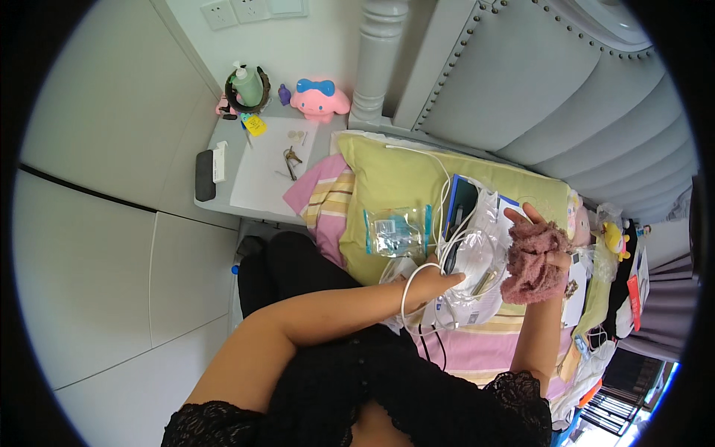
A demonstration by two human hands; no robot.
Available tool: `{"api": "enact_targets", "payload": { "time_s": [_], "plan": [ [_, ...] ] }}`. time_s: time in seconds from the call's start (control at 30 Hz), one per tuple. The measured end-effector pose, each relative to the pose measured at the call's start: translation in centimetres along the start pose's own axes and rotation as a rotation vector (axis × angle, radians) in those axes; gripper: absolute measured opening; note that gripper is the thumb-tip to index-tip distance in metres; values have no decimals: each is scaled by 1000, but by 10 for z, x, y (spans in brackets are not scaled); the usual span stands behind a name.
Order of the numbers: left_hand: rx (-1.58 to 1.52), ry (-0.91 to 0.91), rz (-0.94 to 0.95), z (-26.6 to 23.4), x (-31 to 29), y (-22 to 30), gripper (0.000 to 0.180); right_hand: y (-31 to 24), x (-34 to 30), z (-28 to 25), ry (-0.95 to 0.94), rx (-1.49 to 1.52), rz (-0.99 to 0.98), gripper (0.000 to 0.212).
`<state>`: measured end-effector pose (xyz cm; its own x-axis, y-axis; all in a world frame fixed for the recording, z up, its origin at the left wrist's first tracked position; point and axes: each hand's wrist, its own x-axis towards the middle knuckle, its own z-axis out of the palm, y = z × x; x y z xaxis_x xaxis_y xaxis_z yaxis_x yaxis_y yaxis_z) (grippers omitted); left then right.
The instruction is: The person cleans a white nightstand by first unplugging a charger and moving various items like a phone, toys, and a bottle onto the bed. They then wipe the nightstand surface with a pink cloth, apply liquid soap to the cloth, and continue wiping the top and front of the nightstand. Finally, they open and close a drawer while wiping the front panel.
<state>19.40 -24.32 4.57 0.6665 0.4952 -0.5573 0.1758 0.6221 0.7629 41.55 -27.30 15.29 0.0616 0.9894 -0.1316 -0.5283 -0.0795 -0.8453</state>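
Yellow-green pillow (395, 175), grey headboard (551, 97). Left hand (432, 284) gripping white cable (403, 302); right hand (557, 261), pink cloth (529, 261).

One wide fisheye view looks steeply down from the person's head, near the left hand (434, 284) and right hand (557, 260), over the bed (484, 349) toward the headboard (551, 89).

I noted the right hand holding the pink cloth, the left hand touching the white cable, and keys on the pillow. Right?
Not quite: the head view shows the keys on the nightstand. The right hand does hold the pink cloth, and the left hand touches the white cable.
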Motion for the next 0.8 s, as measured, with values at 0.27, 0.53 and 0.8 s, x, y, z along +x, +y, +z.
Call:
{"api": "enact_targets", "payload": {
  "time_s": [0.27, 0.53, 0.8],
  "plan": [
    [1325, -154, 293, -31, -31, 72, 38, 5, 16, 14, -21, 10, 58, 99],
    [1625, -307, 1050, -27, -30, 22, 21, 27, 72, 55, -249, -24, 309, 96],
    [1707, -626, 933, -21, -31, 64, 46, 20, 79, 33, -193, -25, 313, 98]
  ]
}}
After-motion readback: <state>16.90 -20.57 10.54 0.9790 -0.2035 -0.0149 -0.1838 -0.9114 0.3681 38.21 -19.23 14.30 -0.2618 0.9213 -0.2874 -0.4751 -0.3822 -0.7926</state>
